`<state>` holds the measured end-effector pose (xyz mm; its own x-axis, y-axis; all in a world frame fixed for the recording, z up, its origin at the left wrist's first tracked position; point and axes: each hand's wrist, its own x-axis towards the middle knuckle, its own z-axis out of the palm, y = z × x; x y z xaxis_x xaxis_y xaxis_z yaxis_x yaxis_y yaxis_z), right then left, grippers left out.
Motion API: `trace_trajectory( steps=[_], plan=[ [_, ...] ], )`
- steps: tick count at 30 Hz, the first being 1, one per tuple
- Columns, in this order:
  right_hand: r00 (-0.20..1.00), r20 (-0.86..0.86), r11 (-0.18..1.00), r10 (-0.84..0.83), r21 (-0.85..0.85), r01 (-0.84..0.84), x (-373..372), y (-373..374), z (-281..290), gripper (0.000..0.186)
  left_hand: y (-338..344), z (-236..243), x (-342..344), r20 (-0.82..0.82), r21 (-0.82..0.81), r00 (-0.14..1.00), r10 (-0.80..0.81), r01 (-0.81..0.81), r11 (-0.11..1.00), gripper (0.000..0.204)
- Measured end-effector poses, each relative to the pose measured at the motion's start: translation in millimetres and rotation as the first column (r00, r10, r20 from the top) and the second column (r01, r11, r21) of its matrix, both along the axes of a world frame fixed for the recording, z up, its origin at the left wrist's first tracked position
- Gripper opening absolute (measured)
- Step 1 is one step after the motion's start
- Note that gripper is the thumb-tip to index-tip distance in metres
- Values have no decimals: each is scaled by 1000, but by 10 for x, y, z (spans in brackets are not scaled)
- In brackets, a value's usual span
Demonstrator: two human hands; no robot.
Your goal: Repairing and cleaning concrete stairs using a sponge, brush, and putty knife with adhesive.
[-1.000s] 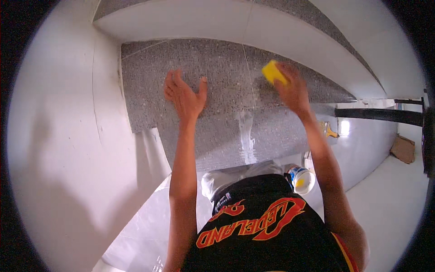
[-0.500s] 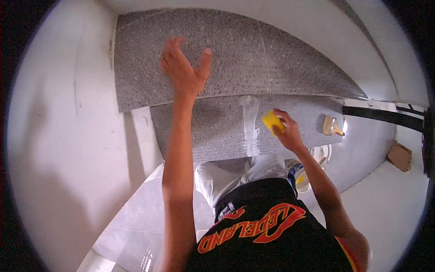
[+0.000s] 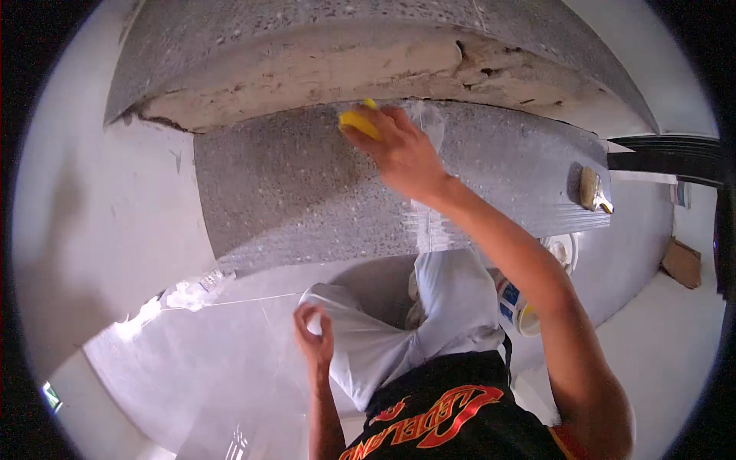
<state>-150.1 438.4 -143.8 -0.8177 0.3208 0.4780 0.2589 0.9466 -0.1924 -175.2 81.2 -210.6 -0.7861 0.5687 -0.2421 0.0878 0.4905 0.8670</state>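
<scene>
My right hand [image 3: 410, 157] grips a yellow sponge [image 3: 359, 124], which is at the back of a speckled grey stone step [image 3: 268, 176], close under the riser. The palm and fingers partly cover the sponge. A whitish wet streak [image 3: 429, 226] crosses the step from back to front, partly hidden by my right forearm. My left hand [image 3: 314, 333] hovers beside my left knee, its fingers loosely curled apart from the thumb with nothing visible between them.
A wide brush [image 3: 589, 188] lies at the step's right end. Below that end stand a bucket [image 3: 529, 318] and a second white container [image 3: 566, 251]. Rough plaster covers the riser [image 3: 307, 73] under the upper step. Crumpled clear plastic [image 3: 192, 294] lies by the left wall. Cardboard [image 3: 681, 263] rests at right.
My right hand has carried the sponge left and toward the back of the step. My left hand has come down from the upper step to beside my knee. The view has tilted, exposing the riser.
</scene>
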Motion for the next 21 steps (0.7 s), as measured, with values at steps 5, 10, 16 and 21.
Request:
trace_trajectory(
  steps=[5, 10, 16, 21],
  plan=[
    [990, 114, 986, 86, 131, -101, 176, 454, -386, 43, -483, -382, 464, -227, -255, 954, -194, 134, 958, 26],
    [780, 439, 895, -446, 241, 376, 788, 477, -66, 36, -495, -334, 432, -211, -138, 977, -16, -13, 990, 24],
    [982, 105, 985, -157, -61, 164, 300, -62, 18, 46, -502, -404, 437, -348, -121, 935, -70, 29, 992, 25],
    [977, 164, 991, -135, 34, 131, 387, 400, -440, 42, -395, -419, 508, -273, -54, 962, -21, 6, 998, 23]
  ],
)
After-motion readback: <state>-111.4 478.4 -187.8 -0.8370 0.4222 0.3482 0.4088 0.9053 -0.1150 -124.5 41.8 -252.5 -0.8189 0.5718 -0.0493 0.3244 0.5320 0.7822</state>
